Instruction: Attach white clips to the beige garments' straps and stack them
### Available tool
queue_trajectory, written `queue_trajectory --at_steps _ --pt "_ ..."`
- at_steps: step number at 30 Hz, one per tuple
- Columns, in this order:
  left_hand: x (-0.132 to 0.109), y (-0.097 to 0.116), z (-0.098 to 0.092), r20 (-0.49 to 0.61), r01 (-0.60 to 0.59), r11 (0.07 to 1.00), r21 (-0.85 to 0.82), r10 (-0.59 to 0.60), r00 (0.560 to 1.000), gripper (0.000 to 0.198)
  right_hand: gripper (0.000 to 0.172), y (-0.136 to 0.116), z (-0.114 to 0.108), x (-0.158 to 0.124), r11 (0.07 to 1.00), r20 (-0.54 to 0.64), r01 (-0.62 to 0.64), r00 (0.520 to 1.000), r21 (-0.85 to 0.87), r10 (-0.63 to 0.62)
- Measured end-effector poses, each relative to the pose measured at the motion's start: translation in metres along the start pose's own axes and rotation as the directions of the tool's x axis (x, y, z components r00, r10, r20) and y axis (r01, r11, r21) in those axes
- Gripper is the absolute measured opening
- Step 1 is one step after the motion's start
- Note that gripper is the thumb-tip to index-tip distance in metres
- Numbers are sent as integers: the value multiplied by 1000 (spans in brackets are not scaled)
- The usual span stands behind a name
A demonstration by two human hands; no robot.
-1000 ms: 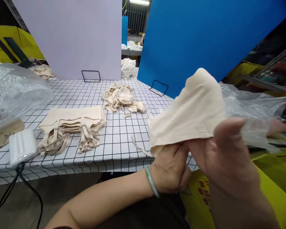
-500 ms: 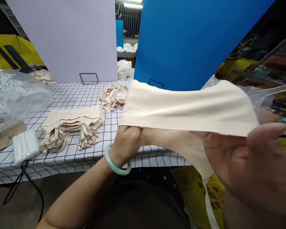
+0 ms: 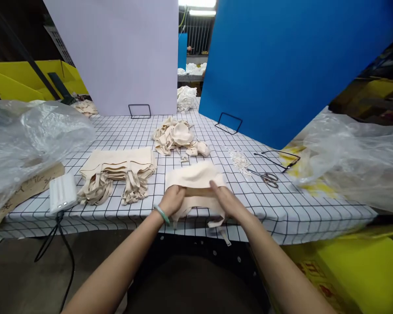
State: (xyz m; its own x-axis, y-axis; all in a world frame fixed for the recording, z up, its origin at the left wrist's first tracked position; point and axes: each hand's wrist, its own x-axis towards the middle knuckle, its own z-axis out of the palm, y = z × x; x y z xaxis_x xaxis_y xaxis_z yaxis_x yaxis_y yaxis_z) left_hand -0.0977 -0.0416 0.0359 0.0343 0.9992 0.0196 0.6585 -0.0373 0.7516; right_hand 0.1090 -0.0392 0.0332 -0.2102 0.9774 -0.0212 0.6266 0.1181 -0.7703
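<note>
Beige garment (image 3: 194,174) (blurry, perhaps bra-like) in left hand (image 3: 173,199) and right hand (image 3: 227,201).

White tube lights (image 3: 202,13) burn out in the gap at the top; the table (image 3: 281,209) gets even, fairly bright light with soft shadows. Pale glare streaks the plastic sheeting (image 3: 49,126) at left. The upper left corner and the floor (image 3: 98,244) are dim. Slight blur softens the cream garment (image 3: 196,174); the far right is smeared, and wide-angle stretch slants the blue panel (image 3: 281,56).

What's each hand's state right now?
Left hand: closed, holding one end of the beige garment.
Right hand: closed, holding its other end.
</note>
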Motion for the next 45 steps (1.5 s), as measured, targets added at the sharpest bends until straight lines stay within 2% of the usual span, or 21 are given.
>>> queue_trajectory --at_steps 1,3,7,9,11,13,15,17,19,21,23,25,27,31,33,35,37,38,40,42,45 --pt "2 -3 4 28 57 998 11 -57 998 18 58 4 6 4 998 40 -28 999 -56 30" --pt "-2 -8 9 22 59 998 12 -60 998 16 55 10 14 7 985 98 -61 992 -159 77" --pt "-26 -16 6 62 10 999 -48 -7 998 19 56 19 17 3 950 47 -83 994 -302 102" --pt "-42 -19 -1 119 2 998 -68 6 993 33 50 21 11 -2 943 37 -80 995 -324 98" --pt "-54 -19 -14 204 -2 997 -79 19 979 48 42 20 0 -10 952 91 -53 992 -302 84" --pt "-59 -18 -32 312 -14 994 -108 47 949 44 37 17 -18 -19 972 177 -6 983 -233 49" --pt "-51 -18 -49 359 -20 995 -94 52 932 35 37 14 -39 -23 991 246 -9 968 -134 42" --pt "-30 -22 -60 254 -23 999 47 10 967 37 37 14 -58 -18 992 201 -102 973 -71 115" --pt "-2 -30 -60 49 -19 965 262 7 999 30 35 19 -66 -1 973 11 -214 976 -87 216" --pt "26 -37 -53 -61 -16 916 401 44 997 26 29 29 -63 22 948 -189 -274 951 -163 243" --pt "47 -41 -45 -34 -11 897 442 30 999 43 21 39 -51 43 927 -260 -274 943 -255 207" --pt "58 -40 -40 61 -3 910 415 -25 998 56 13 48 -38 58 925 -231 -238 958 -296 172" --pt "63 -37 -41 124 11 934 358 -59 991 57 7 53 -31 65 941 -203 -230 962 -249 182" --pt "65 -32 -44 54 3 955 297 -20 998 52 8 53 -39 64 953 -261 -264 940 -145 221" --pt "58 -32 -43 5 -98 943 319 102 995 51 17 46 -43 53 963 -309 -173 945 -207 104" --pt "42 -34 -40 -22 -266 906 329 289 957 45 20 34 -37 32 965 -283 3 956 -262 -80" --pt "20 -36 -37 9 -449 855 261 463 886 39 15 21 -19 3 941 -163 236 946 -242 -279" --pt "9 -37 -35 46 -518 833 197 519 853 38 15 15 -7 -11 910 -71 357 923 -212 -379" --pt "-10 -41 -32 143 -578 813 75 564 813 37 21 8 21 -34 806 3 523 839 -276 -544" --pt "-21 -45 -30 224 -559 829 21 541 810 38 29 4 45 -45 714 25 578 784 -395 -621" --pt "-26 -49 -31 268 -540 841 -7 522 810 38 27 1 57 -53 695 69 593 778 -408 -624"
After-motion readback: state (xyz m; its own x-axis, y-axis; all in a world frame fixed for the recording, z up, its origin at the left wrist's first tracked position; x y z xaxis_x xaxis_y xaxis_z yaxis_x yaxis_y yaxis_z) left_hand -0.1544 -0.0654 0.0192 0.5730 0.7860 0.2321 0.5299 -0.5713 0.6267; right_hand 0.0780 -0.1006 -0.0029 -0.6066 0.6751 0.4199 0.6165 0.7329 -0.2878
